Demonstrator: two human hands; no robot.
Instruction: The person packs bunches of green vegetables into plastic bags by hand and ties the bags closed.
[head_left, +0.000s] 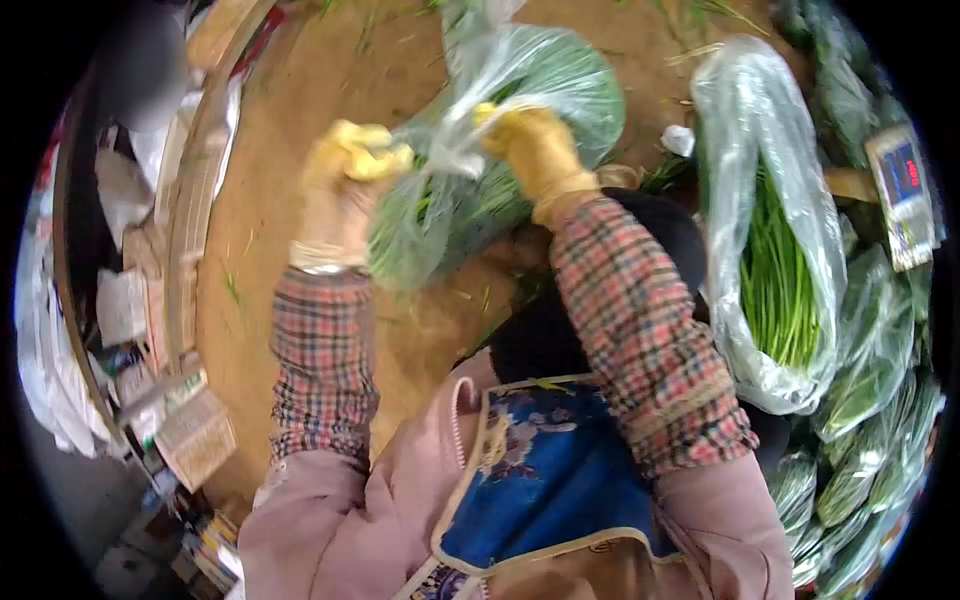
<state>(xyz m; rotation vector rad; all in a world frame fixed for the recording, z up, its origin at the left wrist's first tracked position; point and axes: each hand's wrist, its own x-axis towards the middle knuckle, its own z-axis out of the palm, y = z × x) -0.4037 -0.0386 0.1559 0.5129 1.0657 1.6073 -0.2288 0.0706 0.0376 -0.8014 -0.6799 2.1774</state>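
A clear plastic bag (575, 85) of long green stalks lies in front of me, its middle gathered into a white twisted knot (455, 160). My right hand (535, 150), in a yellow glove, is closed on the plastic just right of the knot. To the left of it, my left hand (355, 165), also in a yellow glove, has its fingers curled together at the bag's near-left edge, where a fold of plastic reaches them. Motion blurs both hands, and the fingertips are partly hidden.
An open plastic bag of green stalks (780, 290) lies at my right. Beyond it are several filled bags (870, 340) and a scale with a lit red display (903, 190). Cardboard and papers (195, 430) line the left edge. Loose green bits dot the brown surface (270, 200).
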